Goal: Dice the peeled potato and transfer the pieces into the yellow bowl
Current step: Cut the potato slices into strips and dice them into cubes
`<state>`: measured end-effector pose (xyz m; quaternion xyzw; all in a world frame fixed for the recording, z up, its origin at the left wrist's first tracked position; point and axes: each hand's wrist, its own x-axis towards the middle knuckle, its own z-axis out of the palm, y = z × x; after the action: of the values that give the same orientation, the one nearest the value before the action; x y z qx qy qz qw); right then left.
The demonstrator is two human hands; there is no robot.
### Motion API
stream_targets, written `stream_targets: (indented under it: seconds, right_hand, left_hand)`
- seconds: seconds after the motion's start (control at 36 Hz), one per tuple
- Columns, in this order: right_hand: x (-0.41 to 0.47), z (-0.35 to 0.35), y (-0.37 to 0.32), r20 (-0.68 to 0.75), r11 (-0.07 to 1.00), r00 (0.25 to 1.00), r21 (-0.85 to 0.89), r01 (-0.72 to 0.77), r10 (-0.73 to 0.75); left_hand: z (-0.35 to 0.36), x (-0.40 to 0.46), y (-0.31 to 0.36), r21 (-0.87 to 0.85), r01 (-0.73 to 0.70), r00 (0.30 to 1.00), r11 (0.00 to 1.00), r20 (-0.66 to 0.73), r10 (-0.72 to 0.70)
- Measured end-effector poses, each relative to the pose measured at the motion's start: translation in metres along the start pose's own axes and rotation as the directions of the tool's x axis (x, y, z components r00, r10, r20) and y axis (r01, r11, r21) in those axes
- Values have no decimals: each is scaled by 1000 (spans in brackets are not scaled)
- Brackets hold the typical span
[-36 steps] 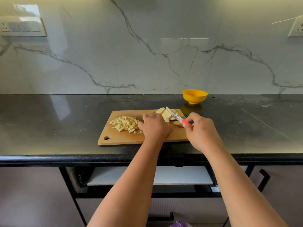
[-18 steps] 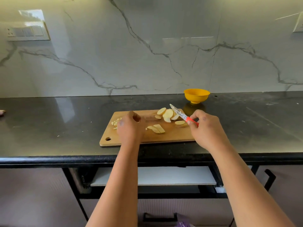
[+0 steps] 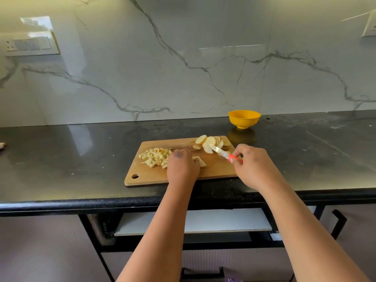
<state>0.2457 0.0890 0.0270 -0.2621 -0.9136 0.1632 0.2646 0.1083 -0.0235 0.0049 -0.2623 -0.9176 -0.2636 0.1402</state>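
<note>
Red-handled knife (image 3: 221, 154) tip toward far left

No legible text (none anywhere)

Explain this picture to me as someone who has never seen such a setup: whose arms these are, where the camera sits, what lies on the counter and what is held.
No machine here: the arms belong to a person whose head-worn camera looks forward and down at a black counter. On it lies a wooden cutting board. A pile of diced potato sits on the board's left part, potato slices on its far right. The left hand rests on a few slices mid-board. The right hand holds a knife with a red handle, its blade pointing at the slices. A yellow bowl stands behind the board; its inside is not visible.
</note>
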Motion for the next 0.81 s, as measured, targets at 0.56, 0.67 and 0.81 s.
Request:
stream_targets:
  seconds: [0.56, 0.67, 0.81]
  right_hand:
    - [1, 1, 2, -20, 1000, 1000, -3, 16, -16]
    - [1, 2, 1, -7, 1000, 1000, -7, 17, -17]
    - [1, 2, -1, -11, 1000, 1000, -13, 17, -17]
  left_hand:
    - [11, 16, -7, -49, 11, 992, 999, -127, -17]
    - [13, 12, -2, -59, -34, 997, 998, -77, 29]
    - [12, 10, 1, -54, -78, 988, 995, -139, 70]
